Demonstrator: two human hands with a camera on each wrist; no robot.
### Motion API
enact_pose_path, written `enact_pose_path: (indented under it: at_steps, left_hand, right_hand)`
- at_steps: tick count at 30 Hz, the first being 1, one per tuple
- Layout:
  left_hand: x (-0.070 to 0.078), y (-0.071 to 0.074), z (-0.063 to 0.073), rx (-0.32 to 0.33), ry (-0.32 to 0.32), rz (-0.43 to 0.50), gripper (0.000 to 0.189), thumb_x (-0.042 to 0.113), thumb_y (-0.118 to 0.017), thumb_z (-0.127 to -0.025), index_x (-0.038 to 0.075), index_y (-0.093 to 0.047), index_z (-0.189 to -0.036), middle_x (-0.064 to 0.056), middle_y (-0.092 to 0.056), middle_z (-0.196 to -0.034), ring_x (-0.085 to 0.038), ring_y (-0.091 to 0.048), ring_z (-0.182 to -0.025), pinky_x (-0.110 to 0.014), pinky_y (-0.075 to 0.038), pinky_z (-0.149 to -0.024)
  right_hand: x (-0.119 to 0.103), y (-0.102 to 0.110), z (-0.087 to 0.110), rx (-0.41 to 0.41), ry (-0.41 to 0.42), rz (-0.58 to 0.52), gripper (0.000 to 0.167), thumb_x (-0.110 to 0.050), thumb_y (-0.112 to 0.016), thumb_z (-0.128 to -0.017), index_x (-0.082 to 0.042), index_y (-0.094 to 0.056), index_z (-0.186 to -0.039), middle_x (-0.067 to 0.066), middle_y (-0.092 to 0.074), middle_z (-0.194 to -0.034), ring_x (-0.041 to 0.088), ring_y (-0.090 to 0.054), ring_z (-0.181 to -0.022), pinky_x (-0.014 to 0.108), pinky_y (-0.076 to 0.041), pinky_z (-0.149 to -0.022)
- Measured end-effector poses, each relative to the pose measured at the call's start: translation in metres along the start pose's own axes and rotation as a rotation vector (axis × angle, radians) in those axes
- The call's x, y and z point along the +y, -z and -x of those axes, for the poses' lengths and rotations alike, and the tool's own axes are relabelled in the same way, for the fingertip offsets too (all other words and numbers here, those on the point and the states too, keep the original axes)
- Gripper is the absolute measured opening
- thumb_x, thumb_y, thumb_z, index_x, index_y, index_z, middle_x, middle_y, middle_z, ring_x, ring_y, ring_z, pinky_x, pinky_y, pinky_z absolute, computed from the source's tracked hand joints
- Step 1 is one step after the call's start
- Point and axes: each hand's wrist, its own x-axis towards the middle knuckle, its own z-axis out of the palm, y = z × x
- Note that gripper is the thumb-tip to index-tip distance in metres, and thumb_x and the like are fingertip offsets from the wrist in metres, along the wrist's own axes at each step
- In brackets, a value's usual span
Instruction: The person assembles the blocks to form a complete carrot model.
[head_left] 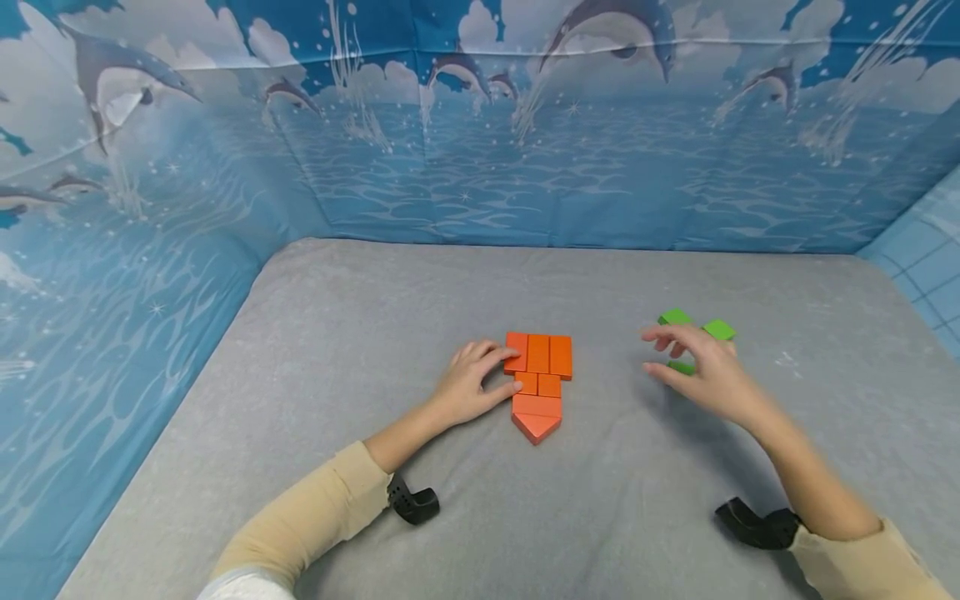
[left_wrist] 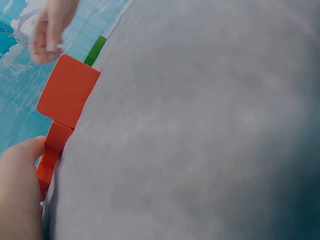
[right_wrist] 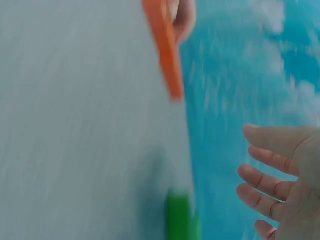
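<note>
On the grey cloth lies a flat group of orange blocks (head_left: 538, 354): several upright rectangles at the far end, two small squares, a bar, and a triangular block (head_left: 536, 427) pointing toward me. My left hand (head_left: 472, 383) touches the group's left side, with the thumb by the small squares and the fingertips at the upper left block. In the left wrist view its thumb (left_wrist: 30, 150) lies against the orange blocks (left_wrist: 69, 90). My right hand (head_left: 705, 371) hovers with fingers spread above several green blocks (head_left: 718, 330), partly hiding them. The right wrist view shows nothing in its fingers (right_wrist: 265, 182).
A grey cloth (head_left: 420, 292) covers the table surface. Blue curtains (head_left: 480, 167) printed with dolphins and water stand behind and at the left. Both wrists carry black camera mounts (head_left: 412, 502). The green blocks lie to the right of the orange group, apart from it.
</note>
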Motion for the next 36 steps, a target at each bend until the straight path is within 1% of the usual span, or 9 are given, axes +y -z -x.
enact_pose_path:
  at_steps: [5, 9, 12, 14, 22, 24, 28, 31, 36]
  left_hand:
    - [0.000, 0.000, 0.000, -0.005, 0.005, -0.005, 0.046, 0.041, -0.061, -0.085, 0.019, -0.054, -0.125, -0.003, -0.051, -0.118, -0.019, -0.044, -0.105, -0.038, -0.035, -0.092]
    - [0.000, 0.000, 0.000, -0.011, 0.006, -0.002, 0.046, 0.041, -0.060, -0.085, 0.019, -0.054, -0.125, -0.004, -0.051, -0.119, -0.019, -0.044, -0.106, -0.038, -0.035, -0.092]
    - [-0.001, 0.000, 0.000, -0.016, 0.007, -0.001, 0.047, 0.041, -0.060, -0.085, 0.019, -0.053, -0.126, -0.004, -0.051, -0.120, -0.019, -0.044, -0.107, -0.038, -0.035, -0.092]
    - [-0.001, 0.000, 0.000, -0.016, 0.007, 0.000, 0.047, 0.041, -0.060, -0.086, 0.019, -0.053, -0.126, -0.004, -0.051, -0.120, -0.019, -0.044, -0.106, -0.038, -0.035, -0.092]
    - [-0.003, -0.001, 0.000, -0.010, -0.003, -0.018, 0.047, 0.041, -0.060, -0.085, 0.018, -0.054, -0.126, -0.004, -0.051, -0.118, -0.019, -0.044, -0.105, -0.037, -0.035, -0.091]
    - [-0.003, -0.001, -0.001, -0.005, -0.010, -0.023, 0.047, 0.041, -0.061, -0.085, 0.018, -0.054, -0.126, -0.004, -0.051, -0.117, -0.018, -0.044, -0.105, -0.037, -0.036, -0.091]
    - [-0.003, -0.001, -0.001, 0.000, -0.012, -0.019, 0.047, 0.041, -0.060, -0.085, 0.018, -0.054, -0.125, -0.004, -0.052, -0.117, -0.018, -0.044, -0.105, -0.037, -0.035, -0.091]
    - [-0.003, -0.001, -0.001, 0.000, -0.009, -0.014, 0.046, 0.041, -0.060, -0.085, 0.018, -0.055, -0.125, -0.004, -0.051, -0.117, -0.018, -0.044, -0.105, -0.037, -0.035, -0.091]
    - [-0.003, -0.001, 0.000, -0.007, -0.012, -0.015, 0.047, 0.041, -0.060, -0.086, 0.018, -0.054, -0.126, -0.004, -0.051, -0.118, -0.019, -0.044, -0.105, -0.037, -0.035, -0.092]
  right_hand:
    - [0.041, 0.011, 0.023, -0.031, -0.129, 0.009, 0.035, -0.008, -0.072, -0.077, 0.000, -0.059, -0.109, 0.016, -0.059, -0.095, 0.027, -0.053, -0.081, 0.042, -0.037, -0.068]
    - [0.060, 0.015, 0.037, -0.092, -0.161, -0.046, 0.037, -0.010, -0.072, -0.078, 0.002, -0.059, -0.111, 0.016, -0.058, -0.099, 0.004, -0.048, -0.084, 0.026, -0.042, -0.066]
    - [0.068, 0.016, 0.044, -0.121, -0.174, -0.096, 0.039, -0.009, -0.073, -0.077, 0.003, -0.058, -0.112, 0.017, -0.058, -0.102, -0.009, -0.043, -0.085, 0.017, -0.039, -0.067]
    - [0.071, 0.016, 0.047, -0.126, -0.187, -0.101, 0.041, -0.008, -0.074, -0.076, 0.003, -0.058, -0.112, 0.017, -0.058, -0.104, -0.012, -0.041, -0.085, 0.015, -0.038, -0.067]
    - [0.078, 0.014, 0.049, -0.174, -0.317, -0.060, 0.042, -0.021, -0.072, -0.079, 0.001, -0.058, -0.112, 0.019, -0.056, -0.110, -0.012, -0.038, -0.085, 0.023, -0.038, -0.065]
    - [0.077, 0.015, 0.047, -0.174, -0.312, -0.057, 0.041, -0.022, -0.072, -0.080, 0.000, -0.059, -0.112, 0.019, -0.057, -0.108, -0.011, -0.039, -0.084, 0.023, -0.038, -0.064]
    - [0.069, 0.016, 0.033, -0.128, -0.207, -0.073, 0.034, -0.013, -0.072, -0.079, -0.002, -0.061, -0.109, 0.012, -0.059, -0.101, -0.005, -0.043, -0.081, 0.026, -0.037, -0.065]
    - [0.058, 0.015, 0.014, -0.121, -0.158, -0.078, 0.033, -0.012, -0.071, -0.079, -0.003, -0.060, -0.109, 0.010, -0.058, -0.101, 0.006, -0.047, -0.085, 0.034, -0.037, -0.069]
    - [0.040, 0.005, -0.024, -0.158, -0.149, -0.109, 0.035, -0.015, -0.070, -0.081, -0.002, -0.059, -0.112, 0.016, -0.057, -0.107, 0.026, -0.050, -0.090, 0.045, -0.042, -0.071]
